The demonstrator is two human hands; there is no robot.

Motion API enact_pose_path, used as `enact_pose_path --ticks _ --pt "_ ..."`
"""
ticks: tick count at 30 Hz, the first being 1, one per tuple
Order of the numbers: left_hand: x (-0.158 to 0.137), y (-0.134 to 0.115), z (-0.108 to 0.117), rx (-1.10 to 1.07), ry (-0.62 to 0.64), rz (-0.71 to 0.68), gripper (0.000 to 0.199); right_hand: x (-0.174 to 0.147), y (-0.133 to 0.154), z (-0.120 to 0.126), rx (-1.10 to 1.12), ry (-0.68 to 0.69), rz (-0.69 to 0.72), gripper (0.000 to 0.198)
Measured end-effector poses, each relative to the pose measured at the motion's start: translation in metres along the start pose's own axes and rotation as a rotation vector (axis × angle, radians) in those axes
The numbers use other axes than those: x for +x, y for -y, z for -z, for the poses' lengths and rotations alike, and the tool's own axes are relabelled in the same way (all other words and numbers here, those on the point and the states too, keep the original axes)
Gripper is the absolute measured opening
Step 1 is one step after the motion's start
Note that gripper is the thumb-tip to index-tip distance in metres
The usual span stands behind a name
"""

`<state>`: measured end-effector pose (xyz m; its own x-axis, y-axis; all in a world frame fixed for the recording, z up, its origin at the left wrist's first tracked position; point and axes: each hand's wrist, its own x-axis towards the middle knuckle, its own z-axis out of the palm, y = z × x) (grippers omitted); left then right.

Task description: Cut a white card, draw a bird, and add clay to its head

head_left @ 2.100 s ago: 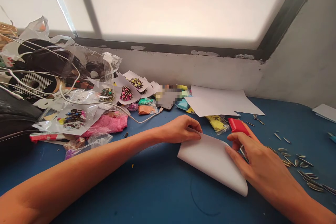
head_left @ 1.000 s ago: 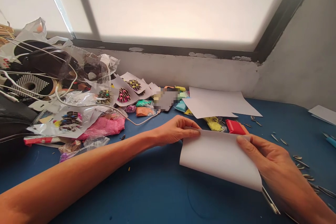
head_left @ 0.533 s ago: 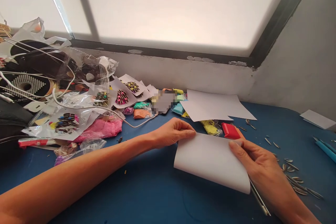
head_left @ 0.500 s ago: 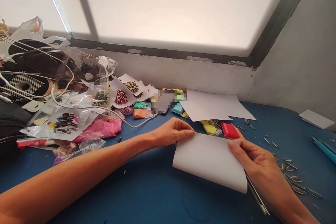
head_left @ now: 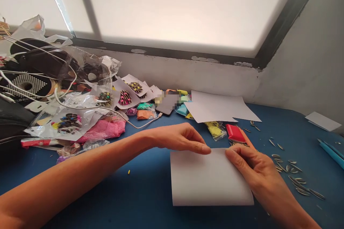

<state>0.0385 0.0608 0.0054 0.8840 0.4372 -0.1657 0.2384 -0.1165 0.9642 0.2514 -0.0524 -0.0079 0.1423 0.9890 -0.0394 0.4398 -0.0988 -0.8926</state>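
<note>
Over the blue tabletop point(head_left: 145, 200), the right hand point(head_left: 259, 171) pinches the upper right of a folded white paper point(head_left: 209, 179); whether the left hand point(head_left: 185, 137), at its top edge, grips it cannot be told. Striped seeds point(head_left: 300, 181) (loosely scattered) lie rightward, bagged clutter point(head_left: 68, 123) leftward; behind, a pale wall point(head_left: 228, 78) meets a bright, dark-framed window point(head_left: 174, 7).

Strong, diffuse light comes from the pale window panel point(head_left: 182, 10), washed out and glaring, beyond and above the right grip point(head_left: 254, 168); soft shading falls across the paper point(head_left: 206, 180) held there, clear plastic point(head_left: 114, 65) glints far to its left, and square pixelation partly blots a flat grey object point(head_left: 168, 103) behind it
</note>
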Motion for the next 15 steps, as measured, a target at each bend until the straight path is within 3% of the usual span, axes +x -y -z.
enact_pose_path --ticks 1,3,9,15 --pt "0.000 -0.001 -0.003 0.022 0.100 0.027 0.032 -0.001 0.001 -0.001 -0.021 0.011 0.014 0.049" --pt "0.002 -0.001 -0.009 0.043 0.154 0.058 0.028 -0.002 0.002 -0.002 -0.040 0.018 0.027 0.051" --pt "0.005 0.001 -0.011 0.000 0.044 0.045 0.026 0.001 -0.005 0.003 0.147 0.049 -0.087 0.049" --pt "0.010 0.011 -0.003 -0.169 -0.195 -0.016 0.033 0.005 -0.007 0.009 0.262 0.076 0.005 0.056"
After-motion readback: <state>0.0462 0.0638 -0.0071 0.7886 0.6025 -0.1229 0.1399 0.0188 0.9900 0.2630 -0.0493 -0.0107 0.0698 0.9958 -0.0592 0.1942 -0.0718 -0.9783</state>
